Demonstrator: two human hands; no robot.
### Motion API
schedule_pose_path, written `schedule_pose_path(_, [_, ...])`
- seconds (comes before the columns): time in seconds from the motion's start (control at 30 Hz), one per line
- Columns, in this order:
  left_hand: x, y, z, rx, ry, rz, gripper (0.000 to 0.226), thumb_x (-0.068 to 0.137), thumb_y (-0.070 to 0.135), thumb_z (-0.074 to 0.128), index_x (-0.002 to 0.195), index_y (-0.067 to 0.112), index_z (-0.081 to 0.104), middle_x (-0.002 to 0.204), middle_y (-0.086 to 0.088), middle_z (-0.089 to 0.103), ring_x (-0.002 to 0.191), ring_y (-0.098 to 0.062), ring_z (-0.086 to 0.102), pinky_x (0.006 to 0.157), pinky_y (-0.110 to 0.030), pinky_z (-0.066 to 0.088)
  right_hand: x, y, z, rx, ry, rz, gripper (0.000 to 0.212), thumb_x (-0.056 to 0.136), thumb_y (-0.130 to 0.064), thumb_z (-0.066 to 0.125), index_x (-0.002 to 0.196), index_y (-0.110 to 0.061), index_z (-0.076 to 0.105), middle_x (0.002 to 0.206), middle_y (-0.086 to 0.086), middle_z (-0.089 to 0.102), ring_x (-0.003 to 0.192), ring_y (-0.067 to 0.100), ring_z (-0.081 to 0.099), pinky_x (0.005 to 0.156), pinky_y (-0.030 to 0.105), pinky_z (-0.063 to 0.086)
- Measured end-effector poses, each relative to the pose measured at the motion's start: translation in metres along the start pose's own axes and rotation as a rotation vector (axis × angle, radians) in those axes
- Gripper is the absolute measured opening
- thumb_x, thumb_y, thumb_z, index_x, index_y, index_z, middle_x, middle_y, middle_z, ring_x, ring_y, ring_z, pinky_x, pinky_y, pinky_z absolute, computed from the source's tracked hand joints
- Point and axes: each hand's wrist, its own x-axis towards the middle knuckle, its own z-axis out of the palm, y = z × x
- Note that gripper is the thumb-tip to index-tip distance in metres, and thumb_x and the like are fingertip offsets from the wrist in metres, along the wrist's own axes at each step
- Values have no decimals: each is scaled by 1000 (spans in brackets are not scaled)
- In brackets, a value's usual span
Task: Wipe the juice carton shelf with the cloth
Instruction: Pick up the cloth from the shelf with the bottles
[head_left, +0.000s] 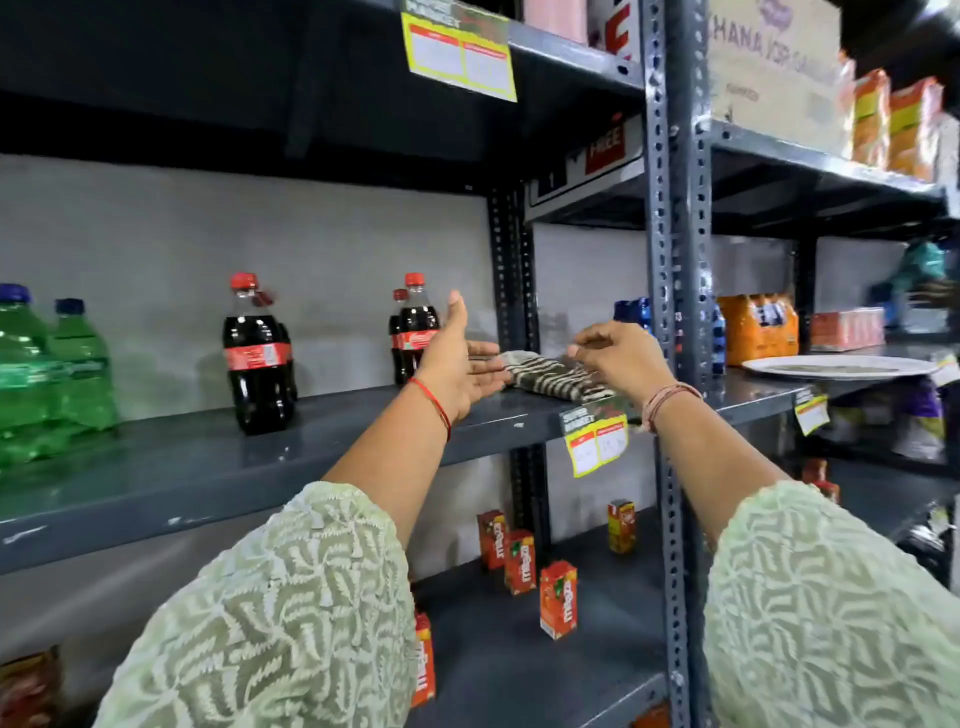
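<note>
Here, a grey metal shelf (218, 457) carries cola bottles (257, 353) and, at two o'clock from them, a folded striped cloth (545, 376) lying flat. The shelf below, at six o'clock, holds upright juice cartons (558, 597). The left hand (460, 358) is spread open just beside the cloth; the right hand's (623, 358) grip pinches its far edge.

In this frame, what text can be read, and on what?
"SUPER MARKET": price tag on the shelf edge; its prices unreadable.
"FREE": red sign under the upper shelf.
"maaza", sideways: juice cartons.
"HANA": cardboard box, cut off.
Cola bottle labels: blurred.
Top tag: blurred.
</note>
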Motion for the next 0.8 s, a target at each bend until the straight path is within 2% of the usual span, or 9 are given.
schedule_pose_path(0.1, [17,-7,10,-92,-43,-94,85,82,67,23,105,-10,50,122,-29,49,118,-39,47,100,-43,39,5,12,-9,-93,5,29,20,82,-13,62,97,-2,69,99,18,71,88,22,61,78,25,43])
schedule_pose_path(0.17, [27,-13,15,-134,-69,-139,90,82,67,23,120,-13,42,133,-33,40,126,-41,39,106,-44,33,10,20,-11,-121,5,47,20,85,-13,59,98,-1,69,106,19,70,99,28,63,82,25,45])
schedule_pose_path(0.23, [33,-19,22,-125,-52,-140,84,83,64,27,117,-11,45,118,-30,47,119,-40,43,105,-44,33,15,26,-12,-158,-3,43,22,87,-12,56,99,1,69,112,17,69,105,29,61,91,27,44])
schedule_pose_path(0.33, [36,-25,38,-15,-6,-128,46,89,44,41,79,1,51,82,-14,47,89,-28,49,98,-38,39,25,30,-12,-196,-20,62,21,87,-11,56,98,1,69,111,18,69,106,30,61,95,28,43])
schedule_pose_path(0.43, [35,-29,52,93,47,-96,23,90,17,47,68,11,47,73,-4,45,70,-15,45,71,-24,49,32,33,-9,-279,-91,79,22,84,-14,59,94,2,70,104,19,71,103,32,63,94,36,50])
schedule_pose_path(0.6, [43,-37,55,210,80,-19,30,81,-9,51,60,13,51,56,-3,57,60,-12,48,49,-17,46,30,37,-7,-171,-95,130,29,70,-29,76,69,0,71,80,16,74,74,23,69,80,35,55])
schedule_pose_path(0.67, [48,-39,51,261,105,1,22,73,-10,60,61,8,54,64,-6,58,66,-20,56,59,-24,53,23,38,-10,-82,-85,182,29,67,-31,77,51,-15,59,51,0,65,46,6,58,65,27,50])
schedule_pose_path(0.73, [49,-39,49,308,104,17,19,68,-11,65,64,5,56,64,-6,60,70,-21,61,67,-31,54,11,38,-9,30,-37,259,31,65,-28,79,50,-21,52,48,-6,55,51,7,55,66,28,47])
schedule_pose_path(0.8, [41,-40,51,305,51,45,23,67,-16,62,62,5,56,49,-3,62,57,-17,61,51,-21,54,-2,41,-6,207,37,288,31,64,-17,81,49,-18,53,56,-1,55,67,20,58,73,35,52])
